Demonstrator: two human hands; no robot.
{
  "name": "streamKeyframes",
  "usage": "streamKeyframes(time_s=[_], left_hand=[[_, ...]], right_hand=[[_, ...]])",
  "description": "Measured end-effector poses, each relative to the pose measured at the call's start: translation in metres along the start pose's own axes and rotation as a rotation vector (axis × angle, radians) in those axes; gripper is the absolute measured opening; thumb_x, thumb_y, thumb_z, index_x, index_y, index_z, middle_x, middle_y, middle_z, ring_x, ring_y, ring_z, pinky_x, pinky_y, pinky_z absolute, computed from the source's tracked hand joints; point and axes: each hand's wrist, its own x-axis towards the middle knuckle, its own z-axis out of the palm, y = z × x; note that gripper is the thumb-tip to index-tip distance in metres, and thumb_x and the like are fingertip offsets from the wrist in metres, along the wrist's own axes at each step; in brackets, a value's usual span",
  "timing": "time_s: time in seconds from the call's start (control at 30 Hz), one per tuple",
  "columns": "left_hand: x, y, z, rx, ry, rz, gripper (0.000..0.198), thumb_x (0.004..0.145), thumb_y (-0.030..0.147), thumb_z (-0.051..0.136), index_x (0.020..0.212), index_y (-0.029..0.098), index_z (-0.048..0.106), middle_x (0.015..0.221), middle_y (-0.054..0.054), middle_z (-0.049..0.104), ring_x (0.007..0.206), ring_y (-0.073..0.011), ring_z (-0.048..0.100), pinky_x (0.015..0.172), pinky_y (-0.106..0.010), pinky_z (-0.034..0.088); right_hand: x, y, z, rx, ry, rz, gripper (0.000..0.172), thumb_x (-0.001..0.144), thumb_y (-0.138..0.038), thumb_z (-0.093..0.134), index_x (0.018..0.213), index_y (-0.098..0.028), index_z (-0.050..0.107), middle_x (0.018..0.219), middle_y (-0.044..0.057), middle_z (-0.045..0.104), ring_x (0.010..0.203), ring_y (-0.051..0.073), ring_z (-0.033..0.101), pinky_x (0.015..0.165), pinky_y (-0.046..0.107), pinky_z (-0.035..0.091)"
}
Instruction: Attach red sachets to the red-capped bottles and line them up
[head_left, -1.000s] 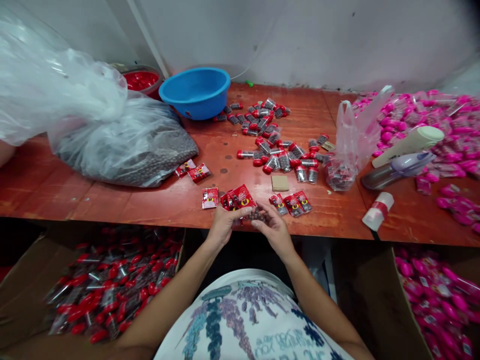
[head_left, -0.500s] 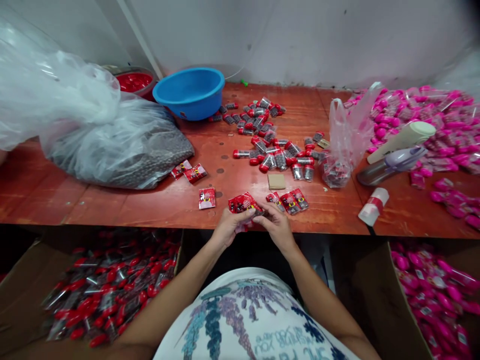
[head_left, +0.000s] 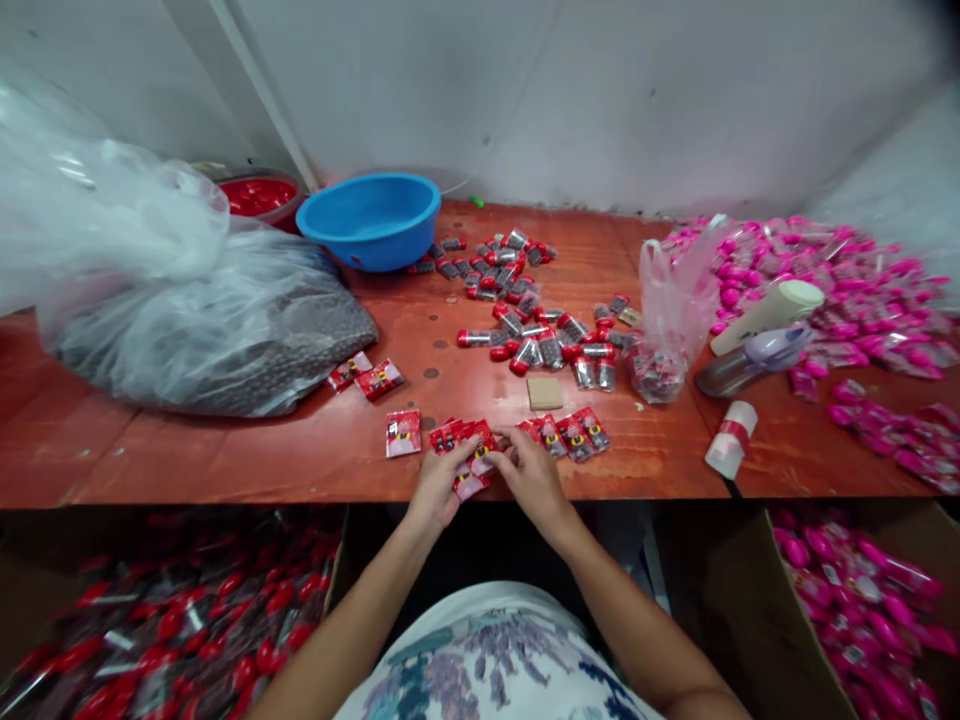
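Note:
My left hand [head_left: 439, 483] is closed on several small red printed packets [head_left: 476, 458], fanned out just above the table's front edge. My right hand [head_left: 532, 482] meets them from the right, its thumb and fingers pinching at the right edge of the top packet. Beyond its fingertips lies a short row of similar red packets [head_left: 576, 440]. One more packet [head_left: 403, 433] lies flat to the left of my hands, and a few others [head_left: 367, 376] rest near the big plastic bag. A small stack of brown card [head_left: 544, 394] sits behind my hands.
Small red-capped tubes [head_left: 540, 345] lie scattered mid-table. A blue basin [head_left: 369, 220] and a clear bag of dark beads [head_left: 217, 320] stand left. Pink-capped items [head_left: 825, 290], a knotted bag [head_left: 664, 345] and a lilac-topped bottle [head_left: 754, 362] are right. Filled boxes flank me below.
The view has tipped upward slightly, so the table sits lower. My left hand's packets are fanned wider, and another packet shows at the left end of the row by my right hand.

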Motion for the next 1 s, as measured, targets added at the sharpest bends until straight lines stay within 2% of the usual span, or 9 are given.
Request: streamKeyframes(time_s=[0.17,0.27,0.33,0.43,0.57,0.67,0.8,0.87,1.0], left_hand=[[0.01,0.011,-0.006,0.019,-0.086,0.09,0.032,0.05,0.009,0.084,0.078,0.01,0.068,0.074,-0.006,0.073,0.063,-0.0194,0.069,0.065,-0.031,0.058],[0.019,0.018,-0.008,-0.014,-0.033,0.147,0.029,0.049,0.008,0.085,0.072,0.009,0.068,0.068,-0.005,0.072,0.059,-0.0185,0.067,0.063,-0.031,0.057],[0.025,0.023,-0.008,-0.073,0.032,0.15,0.027,0.049,0.007,0.084,0.071,0.009,0.067,0.065,-0.004,0.071,0.057,-0.0169,0.066,0.061,-0.029,0.057],[0.03,0.031,-0.008,-0.177,0.096,0.097,0.021,0.054,0.003,0.08,0.069,0.009,0.067,0.063,-0.003,0.069,0.055,-0.0153,0.066,0.059,-0.027,0.057],[0.031,0.042,-0.012,-0.322,0.154,-0.017,0.013,0.067,-0.002,0.07,0.071,0.01,0.066,0.067,-0.005,0.07,0.058,-0.0151,0.066,0.059,-0.026,0.057],[0.03,0.046,-0.015,-0.4,0.186,-0.078,0.014,0.073,-0.003,0.064,0.072,0.01,0.065,0.071,-0.006,0.07,0.061,-0.0149,0.067,0.061,-0.026,0.058],[0.027,0.046,-0.015,-0.426,0.187,-0.091,0.015,0.078,-0.002,0.06,0.072,0.011,0.063,0.072,-0.006,0.069,0.06,-0.0137,0.066,0.061,-0.025,0.057],[0.025,0.045,-0.012,-0.425,0.166,-0.105,0.015,0.08,-0.001,0.059,0.072,0.011,0.064,0.073,-0.006,0.069,0.061,-0.014,0.067,0.063,-0.025,0.057],[0.019,0.04,-0.003,-0.404,0.11,-0.123,0.016,0.081,0.0,0.057,0.071,0.01,0.064,0.07,-0.007,0.07,0.061,-0.0145,0.067,0.065,-0.025,0.057]], right_hand=[[0.034,-0.006,0.006,0.033,-0.18,-0.111,0.037,0.086,-0.016,0.053,0.122,-0.026,0.059,0.093,0.001,0.071,0.082,0.016,0.066,0.075,0.026,0.049],[0.063,-0.002,-0.003,-0.043,-0.283,-0.184,0.041,0.09,-0.016,0.047,0.129,-0.029,0.054,0.09,-0.001,0.072,0.082,0.015,0.067,0.074,0.025,0.049],[0.089,0.005,-0.013,-0.247,-0.236,-0.21,0.041,0.092,-0.015,0.043,0.129,-0.028,0.054,0.095,0.002,0.072,0.086,0.017,0.065,0.077,0.027,0.049],[0.127,0.021,-0.033,-0.749,-0.088,-0.294,0.04,0.089,-0.013,0.048,0.127,-0.02,0.058,0.13,0.014,0.057,0.115,0.027,0.052,0.093,0.039,0.042],[0.151,0.034,-0.046,-0.838,-0.144,-0.345,0.032,0.088,-0.011,0.047,0.113,-0.02,0.065,0.139,0.013,0.05,0.128,0.033,0.038,0.1,0.049,0.033],[0.134,0.026,-0.04,-0.698,-0.15,-0.351,0.027,0.089,-0.017,0.05,0.111,-0.02,0.064,0.125,0.011,0.06,0.117,0.028,0.049,0.096,0.044,0.038],[0.079,0.001,-0.016,0.03,-0.169,-0.158,0.035,0.09,-0.037,0.053,0.12,-0.021,0.054,0.09,0.005,0.068,0.077,0.018,0.063,0.071,0.03,0.05],[0.053,-0.009,-0.003,0.281,-0.192,-0.061,0.039,0.086,-0.041,0.057,0.12,-0.022,0.051,0.087,0.002,0.067,0.073,0.016,0.063,0.066,0.027,0.05],[0.025,-0.019,0.011,0.307,-0.139,0.02,0.042,0.084,-0.043,0.059,0.121,-0.022,0.055,0.08,0.0,0.065,0.067,0.013,0.06,0.063,0.023,0.049]])
